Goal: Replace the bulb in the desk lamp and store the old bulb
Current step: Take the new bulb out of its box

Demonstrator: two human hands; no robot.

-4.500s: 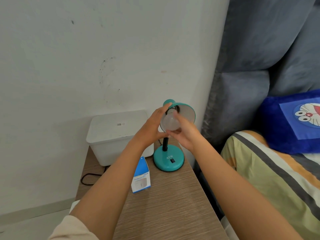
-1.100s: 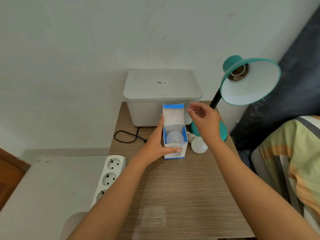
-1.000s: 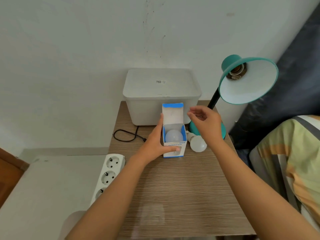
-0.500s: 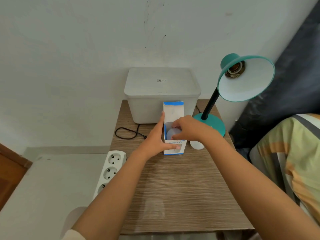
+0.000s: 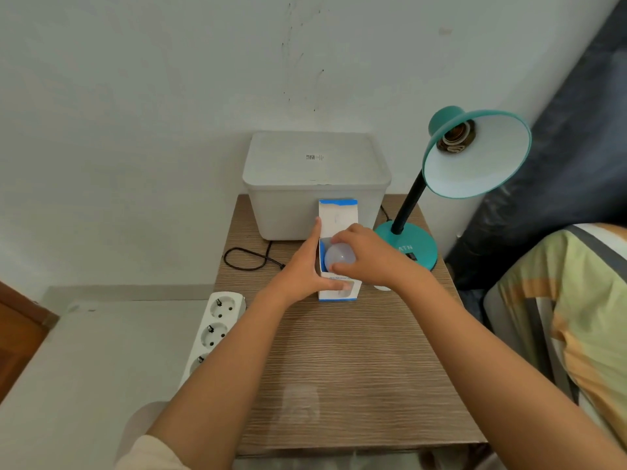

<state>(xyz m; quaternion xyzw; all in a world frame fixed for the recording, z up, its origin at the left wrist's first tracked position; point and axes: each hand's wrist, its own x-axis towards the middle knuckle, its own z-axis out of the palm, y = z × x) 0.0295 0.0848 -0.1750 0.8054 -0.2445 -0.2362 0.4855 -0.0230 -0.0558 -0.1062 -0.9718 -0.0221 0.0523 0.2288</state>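
Wooden table point(image 5: 339, 368), frame centre: left hand point(image 5: 302, 269) grips the upright bulb box point(image 5: 339, 295), thumb across its front, fingers straight along its left side. Right hand point(image 5: 369, 256) curls thumb and fingertips round the white bulb point(image 5: 339, 257) in the box's open top.

**Light:** soft, even, moderately bright; source out of view.
**Shadows:** faint and soft-edged, darkest under the storage box point(image 5: 315, 212) at the table's point(image 5: 356, 368) back edge.
**Glare:** a pale sheen patch near the table's front edge; a dull highlight on the frosted bulb point(image 5: 339, 257).
**Distortion:** wide-angle; the table's side edges splay and the forearms stretch toward the bottom corners.
**Sharpness:** slightly soft overall; print on the bulb box point(image 5: 338, 217) is unreadable, and the dark fabric point(image 5: 576, 164) at the right is smeared.
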